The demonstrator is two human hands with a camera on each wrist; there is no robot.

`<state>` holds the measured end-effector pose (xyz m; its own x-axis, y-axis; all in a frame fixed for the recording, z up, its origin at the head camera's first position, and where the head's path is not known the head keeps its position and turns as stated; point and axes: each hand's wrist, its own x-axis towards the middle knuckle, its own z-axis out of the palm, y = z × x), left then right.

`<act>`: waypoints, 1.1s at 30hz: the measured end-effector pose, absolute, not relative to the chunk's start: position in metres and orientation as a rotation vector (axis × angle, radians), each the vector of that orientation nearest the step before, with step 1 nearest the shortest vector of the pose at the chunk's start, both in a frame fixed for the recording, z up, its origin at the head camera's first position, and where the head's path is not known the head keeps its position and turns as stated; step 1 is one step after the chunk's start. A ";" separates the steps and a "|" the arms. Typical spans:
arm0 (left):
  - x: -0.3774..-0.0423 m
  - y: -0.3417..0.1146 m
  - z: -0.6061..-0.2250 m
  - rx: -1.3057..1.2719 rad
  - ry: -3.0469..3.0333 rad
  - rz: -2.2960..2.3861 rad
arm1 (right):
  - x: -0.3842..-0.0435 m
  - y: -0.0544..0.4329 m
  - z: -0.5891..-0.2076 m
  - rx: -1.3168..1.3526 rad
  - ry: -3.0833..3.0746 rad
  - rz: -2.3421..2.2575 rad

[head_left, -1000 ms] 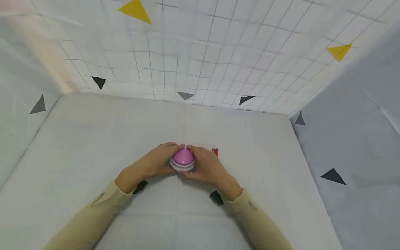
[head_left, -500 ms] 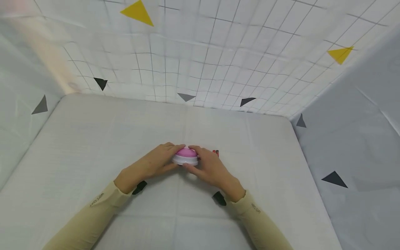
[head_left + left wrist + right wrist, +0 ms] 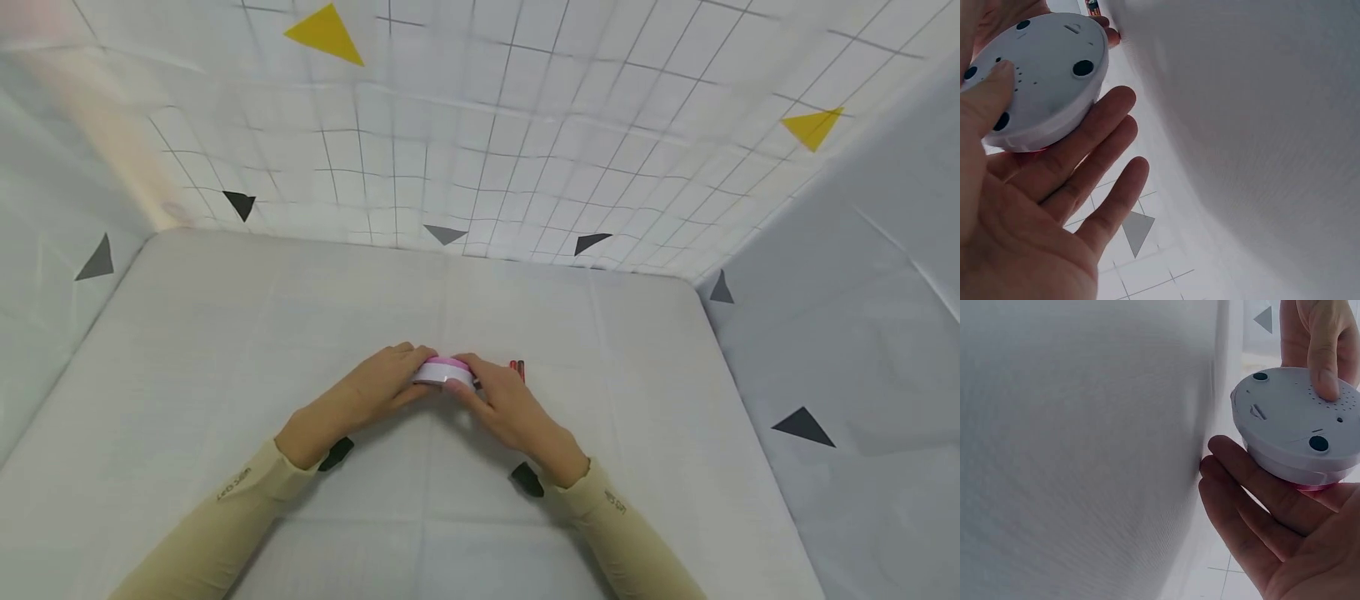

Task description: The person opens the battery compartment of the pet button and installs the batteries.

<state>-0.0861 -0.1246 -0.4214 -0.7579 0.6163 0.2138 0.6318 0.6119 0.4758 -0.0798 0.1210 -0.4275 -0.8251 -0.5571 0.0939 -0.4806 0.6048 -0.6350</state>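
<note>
Between both hands is a round push button (image 3: 442, 374) with a pink dome and white base, tipped so its base turns toward the head camera. Its white underside (image 3: 1054, 69) carries dark rubber feet, a cluster of small holes and a slotted cover. My left hand (image 3: 365, 388) grips it, thumb (image 3: 994, 87) pressed on the underside and fingers round the dome side. On the other side my right hand (image 3: 508, 402) holds it, thumb at the white base in the head view and fingers (image 3: 1260, 481) along the rim. Most of the pink dome is hidden.
Two red-and-black batteries (image 3: 517, 369) lie on the white-covered table (image 3: 315, 300), just beyond the right hand. A white gridded sheet (image 3: 480, 133) with yellow and dark triangles rises behind. Grey-white side sheets (image 3: 855, 333) stand left and right.
The push button has tilted: its pink dome faced the head camera, now its white base edge does. Both hands have kept hold, the right thumb shifting upward along the base.
</note>
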 end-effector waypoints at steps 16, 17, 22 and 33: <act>-0.084 -0.119 -0.423 -0.940 -2.770 -1.287 | -0.078 0.123 -0.426 -0.932 2.668 -1.123; -0.083 -0.118 -0.423 -0.936 -2.763 -1.308 | -0.078 0.123 -0.425 -0.931 2.667 -1.127; -0.083 -0.118 -0.420 -0.937 -2.738 -1.372 | -0.076 0.120 -0.423 -0.934 2.657 -1.156; -0.085 -0.114 -0.424 -0.846 -2.788 -1.460 | -0.073 0.120 -0.417 -0.959 2.780 -1.050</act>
<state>-0.0847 -0.1143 -0.4239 -0.8588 0.4952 0.1313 0.3900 0.4657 0.7944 -0.0728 0.1196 -0.4165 -0.8113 -0.5532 0.1893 -0.5402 0.5854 -0.6045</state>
